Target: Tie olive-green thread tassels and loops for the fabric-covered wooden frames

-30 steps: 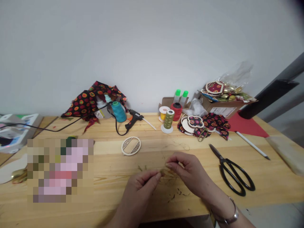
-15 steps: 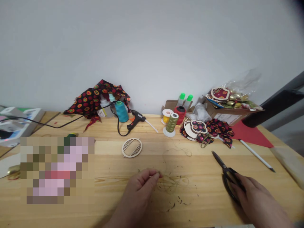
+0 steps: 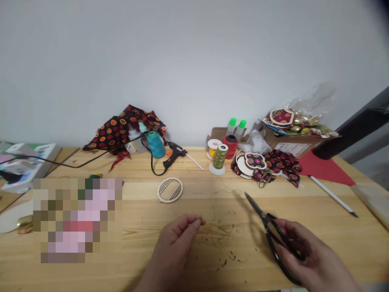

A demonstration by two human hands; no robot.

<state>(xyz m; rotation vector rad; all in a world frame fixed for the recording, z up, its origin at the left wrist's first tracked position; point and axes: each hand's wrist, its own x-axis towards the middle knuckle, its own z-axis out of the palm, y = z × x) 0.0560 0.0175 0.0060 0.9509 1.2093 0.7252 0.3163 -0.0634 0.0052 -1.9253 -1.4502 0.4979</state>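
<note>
Thumb and forefinger of my left hand [image 3: 182, 235] are pinched together on a thin olive thread [image 3: 220, 237], which trails in loose loops over the wood to the right. My right hand [image 3: 310, 251] grips black-handled scissors [image 3: 264, 217] by the loops, blades pointing up and left toward the thread. Small dark scraps [image 3: 229, 259] lie scattered between the two hands. An oval wooden lattice frame [image 3: 170, 190] lies flat beyond my left hand. Farther back, a spool of olive thread [image 3: 220, 157] stands upright.
A glue gun [image 3: 174, 156] and a teal thread cone [image 3: 156, 144] stand near the wall beside patterned cloth [image 3: 109, 132]. Fabric-covered wooden pieces [image 3: 255, 161] are heaped at back right, before a filled cardboard box [image 3: 291, 144]. A white pencil [image 3: 332, 195] lies on the right. A pixelated patch covers the left.
My right hand has raised the scissors off the table and carried them left, closer to the thread. My left hand keeps its pinch and has barely shifted.
</note>
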